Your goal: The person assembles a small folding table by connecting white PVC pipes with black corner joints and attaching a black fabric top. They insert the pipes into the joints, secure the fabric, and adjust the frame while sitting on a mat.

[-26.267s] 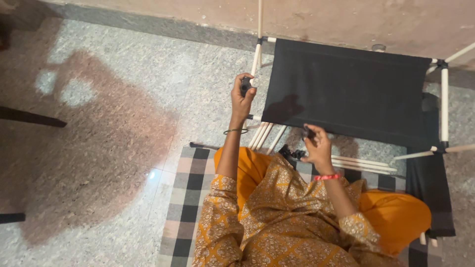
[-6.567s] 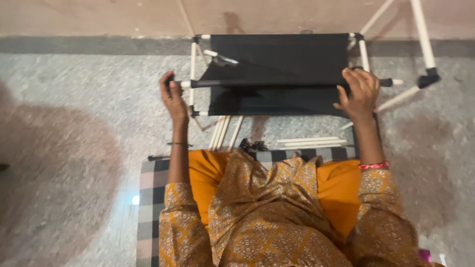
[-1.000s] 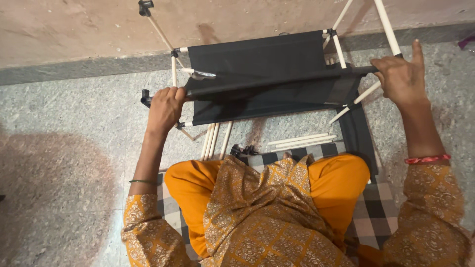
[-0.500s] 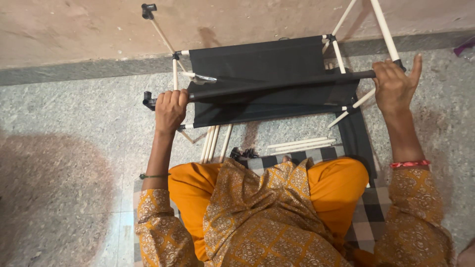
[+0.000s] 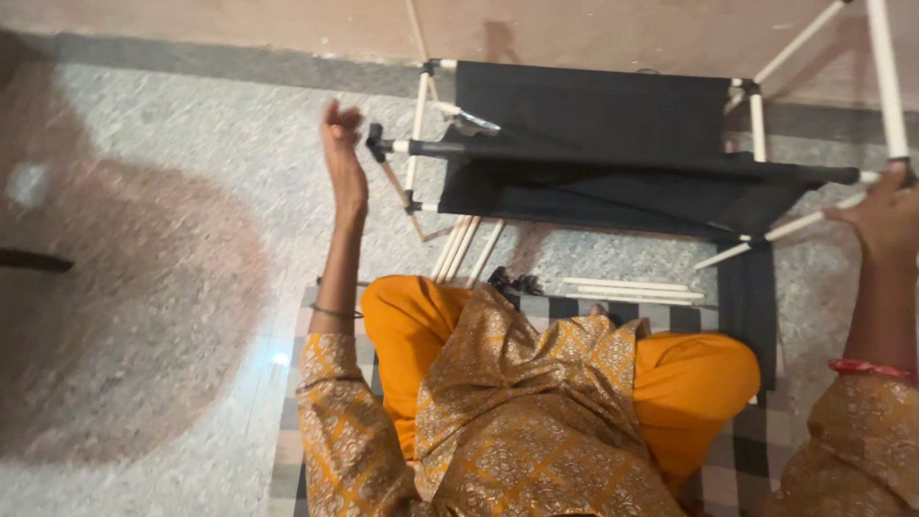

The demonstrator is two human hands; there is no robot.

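Frame: black fabric rack point(image 5: 613, 153) on white poles, sitting on the grey floor point(image 5: 144, 287) right in front of the seated person
Left hand point(image 5: 343, 158): open, fingers up, just beside the black end cap point(image 5: 375, 142), not touching
Right hand point(image 5: 885, 211): wrapped on the far end of the fabric-covered bar point(image 5: 632, 163)
Loose poles point(image 5: 632, 287): lying by the checked mat point(image 5: 287, 431)

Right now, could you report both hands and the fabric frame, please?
Left hand open, off the frame. Right hand on white rod. Black fabric frame on floor; loose rods beneath.
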